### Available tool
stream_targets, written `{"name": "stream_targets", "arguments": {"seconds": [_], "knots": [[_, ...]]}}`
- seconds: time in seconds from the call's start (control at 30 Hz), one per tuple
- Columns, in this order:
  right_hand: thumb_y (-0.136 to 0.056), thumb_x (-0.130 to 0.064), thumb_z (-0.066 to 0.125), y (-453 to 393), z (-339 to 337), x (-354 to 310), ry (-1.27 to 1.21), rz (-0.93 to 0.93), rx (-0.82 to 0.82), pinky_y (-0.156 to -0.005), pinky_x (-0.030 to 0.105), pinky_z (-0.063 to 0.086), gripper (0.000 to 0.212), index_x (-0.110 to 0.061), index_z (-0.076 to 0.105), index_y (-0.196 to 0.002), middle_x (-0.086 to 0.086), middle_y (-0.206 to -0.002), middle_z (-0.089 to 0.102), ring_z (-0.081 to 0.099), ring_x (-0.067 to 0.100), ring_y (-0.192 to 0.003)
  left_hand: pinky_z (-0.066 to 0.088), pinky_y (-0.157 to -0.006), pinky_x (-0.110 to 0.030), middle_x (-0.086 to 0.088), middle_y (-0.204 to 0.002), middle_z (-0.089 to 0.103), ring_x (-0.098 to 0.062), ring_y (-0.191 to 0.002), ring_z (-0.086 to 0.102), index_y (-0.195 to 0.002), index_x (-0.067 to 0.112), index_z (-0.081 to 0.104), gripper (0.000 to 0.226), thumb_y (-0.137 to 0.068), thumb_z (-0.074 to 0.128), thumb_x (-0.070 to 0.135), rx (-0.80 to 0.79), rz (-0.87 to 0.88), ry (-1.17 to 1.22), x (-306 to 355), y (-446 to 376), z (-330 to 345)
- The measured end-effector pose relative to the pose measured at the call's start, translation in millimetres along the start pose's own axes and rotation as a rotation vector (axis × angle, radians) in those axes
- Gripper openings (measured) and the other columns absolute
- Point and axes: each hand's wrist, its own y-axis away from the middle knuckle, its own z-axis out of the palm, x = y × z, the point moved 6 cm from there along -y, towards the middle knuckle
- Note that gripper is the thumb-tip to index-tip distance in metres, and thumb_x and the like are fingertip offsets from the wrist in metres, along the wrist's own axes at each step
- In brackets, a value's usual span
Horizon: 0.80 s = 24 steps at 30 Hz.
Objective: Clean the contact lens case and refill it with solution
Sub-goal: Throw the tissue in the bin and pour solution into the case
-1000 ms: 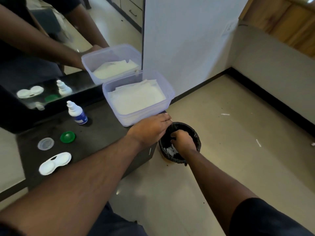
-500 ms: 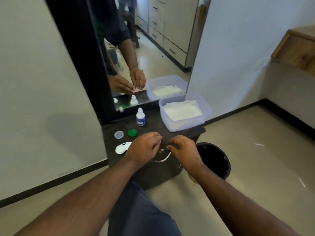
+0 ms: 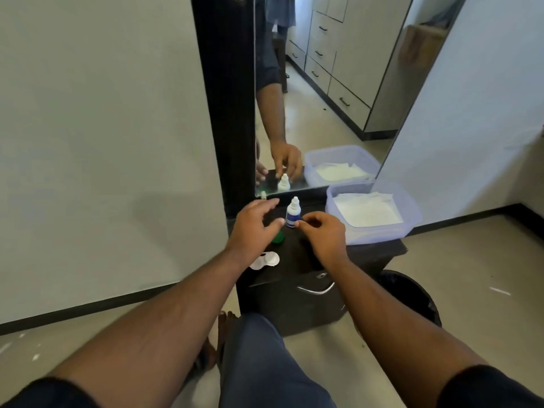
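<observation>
Left hand (image 3: 253,228), fingers spread and holding nothing, is hiding most of green cap (image 3: 278,238) and part of case (image 3: 266,260). Right hand (image 3: 322,235), fingers loosely curled, is hovering beside bottle (image 3: 293,212); label writing is unreadable.

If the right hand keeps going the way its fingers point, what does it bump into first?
Most likely the small dropper bottle: the right hand has its curled fingertips pointing at the bottle's lower label, very close. Whether they already touch is unclear from this one view.
</observation>
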Motion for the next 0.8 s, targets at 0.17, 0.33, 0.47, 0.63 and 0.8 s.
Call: {"name": "stream_targets", "arguments": {"seconds": [0.17, 0.33, 0.47, 0.63, 0.8], "knots": [[-0.074, -0.035, 0.077, -13, 15, 12, -0.075, 0.037, -0.031, -0.085, 0.025, 0.050, 0.043, -0.016, 0.067, -0.111, -0.003, -0.100, 0.069, 0.063, 0.009, -0.093, 0.043, -0.090, -0.013, -0.006, -0.131, 0.060, -0.012, -0.118, 0.056, -0.132, 0.008, 0.057, 0.047, -0.087, 0.068, 0.011, -0.071, -0.044, 0.097, 1, -23, 17], [-0.081, -0.022, 0.072, -21, 24, 9, -0.166, -0.025, -0.120, -0.091, 0.024, 0.051, 0.038, -0.021, 0.065, -0.118, -0.006, -0.106, 0.070, 0.064, 0.004, -0.096, 0.042, -0.098, -0.018, -0.008, -0.130, 0.061, -0.011, -0.116, 0.057, -0.133, 0.009, 0.056, 0.051, -0.084, 0.072, 0.015, -0.094, -0.059, 0.105, -1, -42, 28], [-0.083, -0.019, 0.070, -22, 29, 8, -0.202, -0.048, -0.157, -0.084, 0.010, 0.048, 0.036, -0.026, 0.064, -0.118, -0.014, -0.104, 0.068, 0.062, -0.007, -0.094, 0.037, -0.076, 0.005, -0.007, -0.123, 0.066, -0.001, -0.103, 0.055, -0.124, 0.009, 0.064, 0.038, -0.087, 0.069, 0.012, -0.125, -0.079, 0.103, -3, -50, 34], [-0.086, -0.021, 0.066, -25, 34, 9, -0.190, -0.055, -0.157, -0.093, 0.022, 0.048, 0.039, -0.026, 0.061, -0.123, -0.008, -0.112, 0.069, 0.061, 0.002, -0.102, 0.041, -0.067, 0.004, -0.003, -0.107, 0.071, -0.002, -0.090, 0.060, -0.114, 0.012, 0.070, 0.029, -0.085, 0.071, 0.014, -0.099, -0.097, 0.123, -6, -52, 36], [-0.087, -0.014, 0.063, -22, 29, 6, -0.154, -0.097, -0.127, -0.091, 0.022, 0.047, 0.035, -0.021, 0.062, -0.122, -0.006, -0.107, 0.069, 0.061, 0.003, -0.098, 0.042, -0.074, 0.001, -0.004, -0.100, 0.074, -0.004, -0.086, 0.062, -0.107, 0.009, 0.073, 0.026, -0.081, 0.075, 0.013, -0.001, -0.053, 0.089, -2, -48, 39]]}}
